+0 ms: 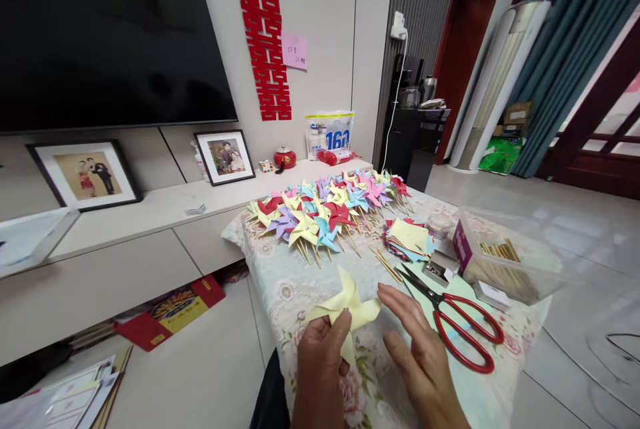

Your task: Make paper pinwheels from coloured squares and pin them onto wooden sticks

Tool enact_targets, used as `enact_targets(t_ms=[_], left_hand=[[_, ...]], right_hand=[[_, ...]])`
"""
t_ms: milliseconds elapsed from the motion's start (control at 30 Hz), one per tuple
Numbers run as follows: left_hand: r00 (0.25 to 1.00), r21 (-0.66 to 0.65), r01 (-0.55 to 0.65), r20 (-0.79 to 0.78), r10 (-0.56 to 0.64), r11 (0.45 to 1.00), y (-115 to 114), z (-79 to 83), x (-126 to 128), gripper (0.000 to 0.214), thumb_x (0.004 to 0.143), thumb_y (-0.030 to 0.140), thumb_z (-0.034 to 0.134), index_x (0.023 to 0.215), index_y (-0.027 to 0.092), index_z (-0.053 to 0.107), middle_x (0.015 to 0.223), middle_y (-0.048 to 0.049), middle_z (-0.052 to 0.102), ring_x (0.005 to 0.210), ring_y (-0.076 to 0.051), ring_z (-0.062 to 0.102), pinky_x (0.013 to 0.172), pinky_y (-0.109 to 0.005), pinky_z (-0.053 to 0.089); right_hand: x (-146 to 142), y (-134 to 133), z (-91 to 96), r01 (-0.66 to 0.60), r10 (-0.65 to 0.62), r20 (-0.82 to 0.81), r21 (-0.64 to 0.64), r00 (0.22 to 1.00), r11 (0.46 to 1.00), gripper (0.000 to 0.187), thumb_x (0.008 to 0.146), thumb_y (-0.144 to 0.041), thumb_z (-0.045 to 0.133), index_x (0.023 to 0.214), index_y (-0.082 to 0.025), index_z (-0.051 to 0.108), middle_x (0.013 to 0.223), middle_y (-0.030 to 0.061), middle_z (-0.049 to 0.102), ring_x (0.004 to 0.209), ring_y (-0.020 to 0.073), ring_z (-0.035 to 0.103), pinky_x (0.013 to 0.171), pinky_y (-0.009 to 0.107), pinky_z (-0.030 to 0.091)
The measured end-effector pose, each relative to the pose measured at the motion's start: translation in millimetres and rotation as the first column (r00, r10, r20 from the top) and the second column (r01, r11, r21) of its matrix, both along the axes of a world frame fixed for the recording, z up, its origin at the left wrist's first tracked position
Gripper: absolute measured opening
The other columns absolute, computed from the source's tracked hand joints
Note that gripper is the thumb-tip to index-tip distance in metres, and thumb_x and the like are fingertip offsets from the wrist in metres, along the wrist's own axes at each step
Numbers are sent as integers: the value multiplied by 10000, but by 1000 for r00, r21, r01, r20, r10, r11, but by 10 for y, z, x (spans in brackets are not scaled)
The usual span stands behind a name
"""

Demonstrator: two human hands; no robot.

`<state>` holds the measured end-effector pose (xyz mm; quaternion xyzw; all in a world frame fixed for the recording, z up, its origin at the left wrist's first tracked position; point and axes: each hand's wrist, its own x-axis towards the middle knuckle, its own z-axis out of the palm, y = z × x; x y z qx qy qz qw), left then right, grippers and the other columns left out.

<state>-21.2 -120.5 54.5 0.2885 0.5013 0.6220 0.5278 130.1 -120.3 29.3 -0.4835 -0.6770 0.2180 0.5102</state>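
Observation:
A pale yellow paper pinwheel is pinched at its middle by my left hand, with its folded blades spreading out around the thumb. My right hand is just right of it, fingers apart, the index fingertip near or touching the right blade; I cannot tell which. Red-handled scissors lie partly spread beside my right hand, on pale green paper. Wooden sticks rest on the tablecloth beyond. Whether a stick or pin is on the held pinwheel is hidden by my left hand.
Many finished pinwheels on sticks cover the table's far side. Coloured paper squares are stacked near a small box of metal pieces. A clear plastic bin holding sticks stands at the right edge. A flowered cloth covers the table.

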Motion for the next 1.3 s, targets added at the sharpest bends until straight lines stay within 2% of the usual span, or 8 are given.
enact_targets(t_ms=[100,233,633,833,967,1067,1200,1300], left_hand=[[990,-78,72,130,-61,994,-27,66,93,323,659,418,842,804,145,745,691,-50,716,535,-166,615,526,-263,484],[989,-18,45,141,-42,999,-106,110,98,346,616,380,872,835,135,766,793,-92,771,790,-259,719,749,-336,566],[990,115,-14,-138,29,993,-185,84,119,164,650,298,782,737,169,730,791,-61,766,771,-233,702,727,-303,557],[850,266,-22,-502,158,964,-238,-15,39,100,724,263,735,676,215,662,663,18,649,598,-151,576,595,-238,467],[796,301,34,-584,156,953,-258,-29,29,85,759,233,689,679,221,662,691,6,657,650,-164,590,648,-251,467],[859,229,6,-499,112,973,-237,0,29,90,728,241,716,662,212,662,679,0,653,661,-172,590,648,-258,470],[998,36,50,-37,-49,998,-189,102,-8,179,697,317,779,776,178,698,722,-19,683,649,-171,613,616,-258,483],[968,-43,96,236,-83,994,-173,178,-42,247,713,365,791,831,182,676,686,6,654,501,-109,519,491,-223,408]], right_hand=[[-82,-151,66,45,-63,138,136,988,990,423,1002,-342,526,1425,-328,532,1540,52,483,1397,296,447,1113,485,423],[-168,-221,133,74,-145,230,292,962,954,430,1014,-302,486,1442,-273,505,1546,84,462,1393,307,430,1073,497,453],[-126,-397,128,148,-261,276,373,925,916,456,1016,-285,474,1460,-189,448,1505,129,475,1371,292,428,1051,456,436],[-178,-465,209,92,-271,328,471,905,877,392,987,-255,474,1368,-246,568,1633,112,266,1427,387,305,1063,584,359],[-260,-460,212,114,-294,325,473,899,874,363,1019,-317,408,1293,-238,634,1641,107,264,1431,421,277,1057,624,335],[-221,-476,206,121,-302,323,478,897,870,374,1016,-335,416,1310,-228,621,1627,128,288,1423,426,291,1044,617,359],[-124,-465,157,212,-321,197,431,926,877,320,972,-273,537,1277,-226,623,1363,148,580,1249,325,529,987,461,474],[-142,-407,69,25,-41,110,146,993,989,144,969,-274,563,1017,-227,690,951,62,710,872,198,677,755,266,542]])
